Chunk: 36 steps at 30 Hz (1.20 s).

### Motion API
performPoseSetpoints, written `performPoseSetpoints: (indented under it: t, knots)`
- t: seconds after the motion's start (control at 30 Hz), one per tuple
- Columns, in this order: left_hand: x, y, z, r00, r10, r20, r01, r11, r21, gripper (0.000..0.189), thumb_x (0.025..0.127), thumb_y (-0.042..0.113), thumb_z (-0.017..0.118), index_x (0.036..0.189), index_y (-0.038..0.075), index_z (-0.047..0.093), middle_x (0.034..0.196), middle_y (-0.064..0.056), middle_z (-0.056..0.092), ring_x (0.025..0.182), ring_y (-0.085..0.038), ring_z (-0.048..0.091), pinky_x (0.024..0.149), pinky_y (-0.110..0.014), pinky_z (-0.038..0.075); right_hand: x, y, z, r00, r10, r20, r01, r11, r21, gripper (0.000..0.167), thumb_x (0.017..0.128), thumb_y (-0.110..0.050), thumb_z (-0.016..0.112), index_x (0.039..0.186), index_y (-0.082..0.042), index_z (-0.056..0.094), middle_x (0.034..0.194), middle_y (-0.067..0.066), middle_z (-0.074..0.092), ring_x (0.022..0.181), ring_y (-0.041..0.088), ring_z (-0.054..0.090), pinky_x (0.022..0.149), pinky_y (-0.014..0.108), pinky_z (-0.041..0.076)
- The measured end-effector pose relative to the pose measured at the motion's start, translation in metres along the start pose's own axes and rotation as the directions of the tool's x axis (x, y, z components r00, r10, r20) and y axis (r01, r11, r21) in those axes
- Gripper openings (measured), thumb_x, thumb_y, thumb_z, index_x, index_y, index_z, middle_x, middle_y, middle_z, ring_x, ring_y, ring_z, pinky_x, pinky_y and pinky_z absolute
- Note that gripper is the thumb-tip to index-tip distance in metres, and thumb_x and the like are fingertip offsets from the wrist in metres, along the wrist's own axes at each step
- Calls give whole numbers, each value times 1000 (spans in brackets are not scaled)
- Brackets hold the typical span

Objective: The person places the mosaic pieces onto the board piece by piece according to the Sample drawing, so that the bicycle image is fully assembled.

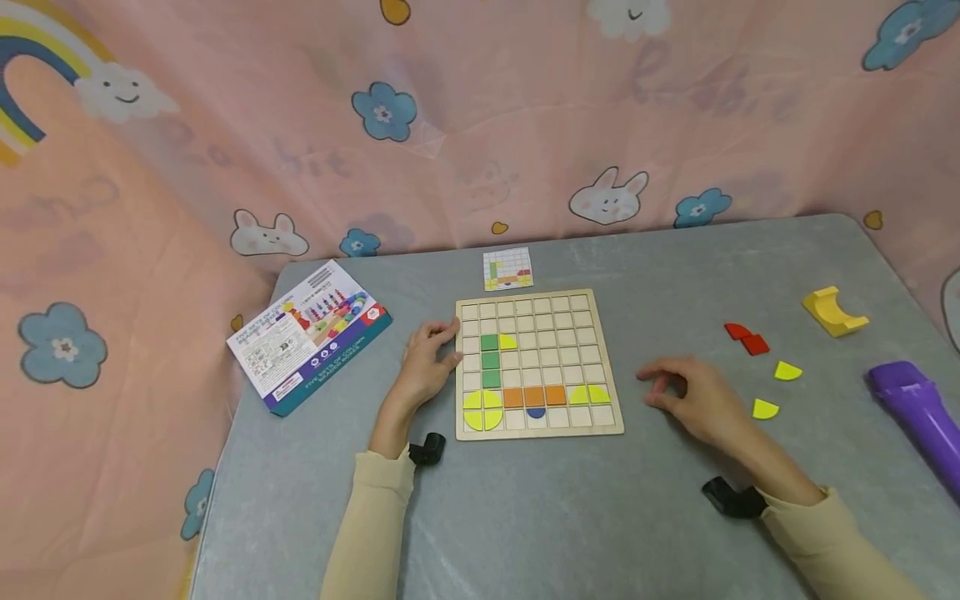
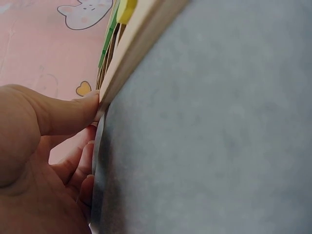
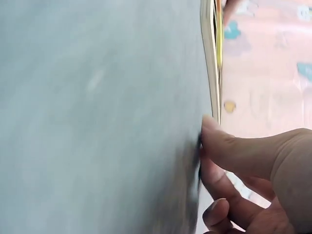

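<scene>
A square wooden grid board (image 1: pixel 539 437) lies mid-table. Three green squares (image 1: pixel 490 360) stand in a column on it, with a yellow quarter-circle (image 1: pixel 507 342) beside the top one. Lower down are three orange squares (image 1: pixel 533 397), a blue half-circle (image 1: pixel 536 412) and several more yellow quarter-circles. My left hand (image 1: pixel 424 364) rests at the board's left edge; its thumb (image 2: pixel 73 114) touches the wooden rim in the left wrist view. To the board's right, my right hand (image 1: pixel 697 398) is low over the table, fingers bent and thumb near the tabletop. No piece shows in it.
Right of my right hand lie two red pieces (image 1: pixel 755 344) and two yellow quarter-circles (image 1: pixel 787 371). Farther right are a yellow arch block (image 1: pixel 834 313) and a purple object (image 1: pixel 915 421). A pattern card (image 1: pixel 507 268) lies behind the board, a game box (image 1: pixel 309 337) at left.
</scene>
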<state>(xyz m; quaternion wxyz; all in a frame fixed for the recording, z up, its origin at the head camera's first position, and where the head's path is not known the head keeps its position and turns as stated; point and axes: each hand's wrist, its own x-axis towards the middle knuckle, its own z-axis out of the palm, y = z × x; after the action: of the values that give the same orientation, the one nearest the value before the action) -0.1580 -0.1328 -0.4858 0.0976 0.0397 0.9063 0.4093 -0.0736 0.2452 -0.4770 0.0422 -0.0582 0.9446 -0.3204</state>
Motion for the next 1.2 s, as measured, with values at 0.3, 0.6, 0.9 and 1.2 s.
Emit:
performPoseSetpoints:
  t: [0.3, 0.6, 0.9, 1.2]
  knots:
    - [-1, 2, 1, 1000, -15, -1, 15, 1000, -1, 58, 103, 9, 67, 159, 10, 48, 156, -15, 47, 147, -34, 36, 122, -55, 26, -19, 35, -24, 998, -29, -58, 26, 998, -50, 36, 80, -1, 88, 114, 0, 76, 121, 29, 68, 113, 46, 57, 95, 65, 43]
    - [0, 1, 0, 1000, -7, 0, 7, 1000, -3, 58, 103, 9, 67, 159, 10, 48, 156, -16, 47, 148, -35, 35, 123, -55, 24, -38, 64, -53, 996, 44, -72, -53, 991, -121, 37, 82, -4, 88, 114, 4, 73, 116, 34, 64, 106, 53, 50, 87, 66, 39]
    - [-1, 0, 1, 1000, -4, -4, 4, 1000, 7, 59, 104, 9, 67, 159, 10, 48, 157, -16, 46, 148, -35, 36, 124, -55, 23, -49, 72, -64, 988, 146, -41, -151, 975, -161, 37, 83, -10, 89, 112, 5, 72, 89, 12, 64, 83, 27, 56, 70, 38, 40]
    - [-1, 0, 2, 1000, -1, -5, 1, 1000, 7, 58, 103, 9, 67, 159, 9, 48, 156, -16, 47, 147, -35, 36, 123, -56, 23, -47, 66, -62, 984, 167, -66, -176, 968, -179, 15, 88, -17, 86, 92, -5, 78, 77, 1, 61, 72, 15, 50, 64, 32, 36]
